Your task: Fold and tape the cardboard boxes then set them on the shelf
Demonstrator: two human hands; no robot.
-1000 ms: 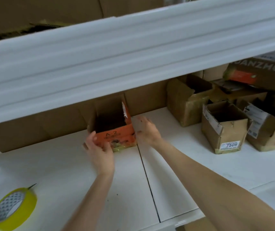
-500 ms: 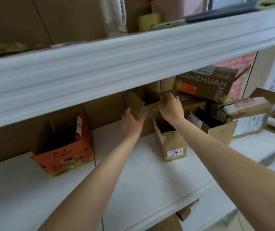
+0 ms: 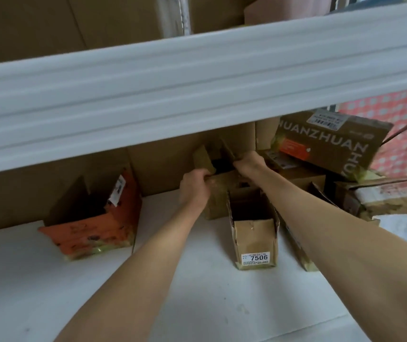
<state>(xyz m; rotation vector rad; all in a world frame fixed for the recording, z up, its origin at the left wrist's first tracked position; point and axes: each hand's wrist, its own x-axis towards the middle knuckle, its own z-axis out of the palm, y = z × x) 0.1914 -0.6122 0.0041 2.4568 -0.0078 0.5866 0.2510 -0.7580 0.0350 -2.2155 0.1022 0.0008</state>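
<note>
Both arms reach into the lower shelf [image 3: 197, 299], under the white front rail of the upper shelf [image 3: 197, 90].

Left grip [image 3: 194, 187]: fingers curled over the near left top edge of the plain brown box [image 3: 218, 199], clamped on the cardboard.

Right grip [image 3: 249, 164]: fingers closed on the box's right top edge, at the base of a raised flap [image 3: 227, 149]. Fingertips are hidden behind the cardboard.

The plain brown box is at the back of the shelf, close to the cardboard backing, top open, flaps standing up. Whether its base sits on the shelf cannot be told; the 7506 box hides it.

7506 box [image 3: 255, 239]: just in front, open-topped, touching or nearly so.

Orange box [image 3: 91, 227]: well to the left, open, leaning slightly.

HUANZHUAN box [image 3: 330, 141]: to the right, tilted atop other cartons.
</note>
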